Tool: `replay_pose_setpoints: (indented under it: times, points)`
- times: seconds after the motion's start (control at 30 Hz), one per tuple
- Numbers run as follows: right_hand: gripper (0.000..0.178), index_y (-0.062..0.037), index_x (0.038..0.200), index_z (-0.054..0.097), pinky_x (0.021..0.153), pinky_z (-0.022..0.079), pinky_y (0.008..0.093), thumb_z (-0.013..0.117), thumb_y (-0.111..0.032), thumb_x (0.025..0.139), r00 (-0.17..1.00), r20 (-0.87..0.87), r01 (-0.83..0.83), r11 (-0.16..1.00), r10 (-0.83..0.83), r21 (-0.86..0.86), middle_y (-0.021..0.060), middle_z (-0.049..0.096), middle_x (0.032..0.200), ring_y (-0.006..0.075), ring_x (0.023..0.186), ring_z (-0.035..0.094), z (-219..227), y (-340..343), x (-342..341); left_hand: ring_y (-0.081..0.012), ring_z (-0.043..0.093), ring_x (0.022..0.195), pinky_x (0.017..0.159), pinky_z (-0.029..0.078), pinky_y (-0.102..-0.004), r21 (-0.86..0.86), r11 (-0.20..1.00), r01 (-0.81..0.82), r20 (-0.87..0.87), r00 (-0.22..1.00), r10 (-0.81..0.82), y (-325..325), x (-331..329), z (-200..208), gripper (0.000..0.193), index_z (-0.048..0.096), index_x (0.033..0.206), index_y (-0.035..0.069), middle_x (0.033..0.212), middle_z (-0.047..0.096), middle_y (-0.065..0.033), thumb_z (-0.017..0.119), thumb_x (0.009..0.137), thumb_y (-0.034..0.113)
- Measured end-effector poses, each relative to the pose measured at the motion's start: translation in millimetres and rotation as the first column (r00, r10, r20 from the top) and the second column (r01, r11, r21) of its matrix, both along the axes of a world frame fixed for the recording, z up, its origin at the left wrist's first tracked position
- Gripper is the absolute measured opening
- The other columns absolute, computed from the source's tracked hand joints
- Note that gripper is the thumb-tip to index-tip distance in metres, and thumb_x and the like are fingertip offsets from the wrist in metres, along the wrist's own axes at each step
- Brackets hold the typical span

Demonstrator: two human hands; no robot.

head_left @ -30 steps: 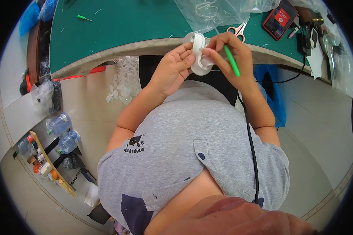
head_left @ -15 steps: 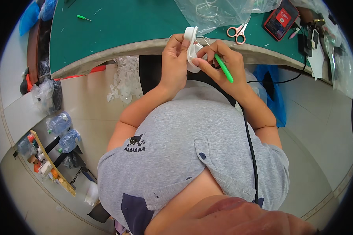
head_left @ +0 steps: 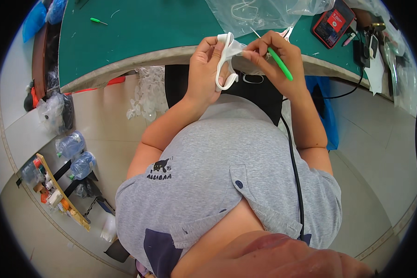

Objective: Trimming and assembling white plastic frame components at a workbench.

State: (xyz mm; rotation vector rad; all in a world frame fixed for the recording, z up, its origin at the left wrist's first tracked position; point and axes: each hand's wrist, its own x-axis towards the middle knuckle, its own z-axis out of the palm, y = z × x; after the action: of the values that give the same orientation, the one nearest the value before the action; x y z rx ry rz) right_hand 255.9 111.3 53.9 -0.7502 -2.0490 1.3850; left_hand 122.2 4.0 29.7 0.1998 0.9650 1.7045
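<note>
My left hand (head_left: 203,69) holds up a white, frame-like loop piece (head_left: 225,53) at the table's front edge, thumb and fingers closed on its left side. A thin whitish, translucent strip (head_left: 235,47) stretches from this piece to my right hand (head_left: 282,58), whose thumb and fingertip pinch its end. The same hand grips a slim tool with a bright green handle (head_left: 280,64); its thin pale shaft points up and left, past my fingers. What the white piece belongs to, I cannot tell.
A green-topped table (head_left: 139,32) holds clear plastic bags (head_left: 255,21), a small green-handled tool (head_left: 97,21), a red-cased phone (head_left: 333,25) and scissors (head_left: 288,33), partly behind my right hand. A black cable (head_left: 294,171) runs down my shirt. White scraps (head_left: 147,95) hang below the table.
My right hand has moved right and up, drawing the translucent strip out from the white piece. The white piece has turned, showing its looped outline. The scissors are now mostly covered.
</note>
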Motion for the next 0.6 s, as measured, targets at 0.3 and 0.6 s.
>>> replay_pose_setpoints:
  times: [0.3,0.6]
  points:
    - [0.03,-0.0005,0.096,0.061,0.072,0.046,0.0302,0.045,-0.026,0.097,0.934,-0.181,0.355,0.725,-0.309,0.591,0.0079,0.064,0.089,0.0158,0.078,0.058,-9,34,46,-0.0035,0.035,0.033,0.03,0.026,-0.0213,-0.021,0.994,0.104,-0.042,0.994,-0.105,-9,-6,14,0.014,0.048,0.104,0.006,0.074,0.057,-0.0047,0.041,0.099,0.017]
    - [0.027,-0.0023,0.097,0.054,0.066,0.048,0.044,0.061,-0.024,0.083,0.663,0.497,0.211,0.776,-0.561,0.594,0.0177,0.064,0.078,0.0363,0.076,0.063,-41,34,19,-0.0047,0.035,0.031,0.029,0.027,-0.021,0.046,0.984,0.171,-0.066,0.984,-0.167,-10,-3,17,0.013,0.046,0.103,0.006,0.073,0.059,-0.0052,0.042,0.099,0.019]
